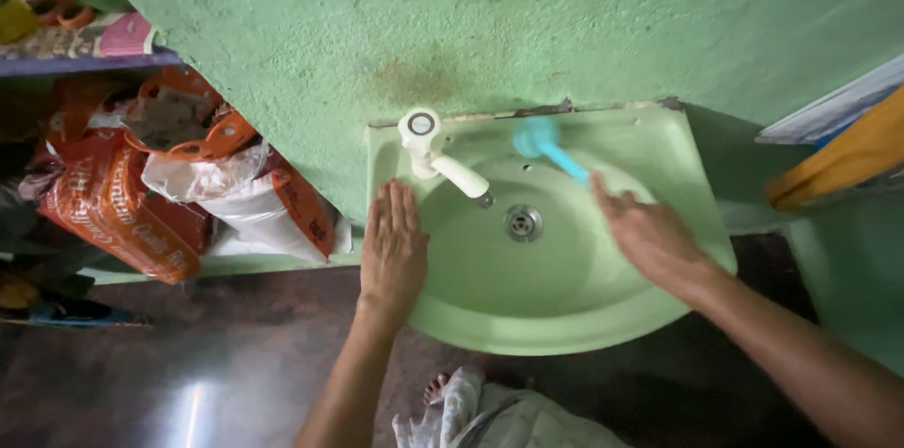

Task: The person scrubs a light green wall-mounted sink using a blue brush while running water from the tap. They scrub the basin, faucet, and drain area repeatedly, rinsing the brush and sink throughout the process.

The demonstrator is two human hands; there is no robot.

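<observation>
The right hand [650, 236] grips a blue brush [551, 149] by its handle's lower end; the bristle head lies beyond the fingertips at the sink [678, 175] back ledge. Judged light, rigid, slippery when wet. The left hand [394, 250] rests flat, fingers released, on the rim.

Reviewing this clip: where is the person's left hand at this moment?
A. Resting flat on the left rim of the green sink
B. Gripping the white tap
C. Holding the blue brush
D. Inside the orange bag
A. The left hand lies palm down, fingers extended, on the left rim of the green sink, below the white tap; the right hand holds the blue brush.
</observation>
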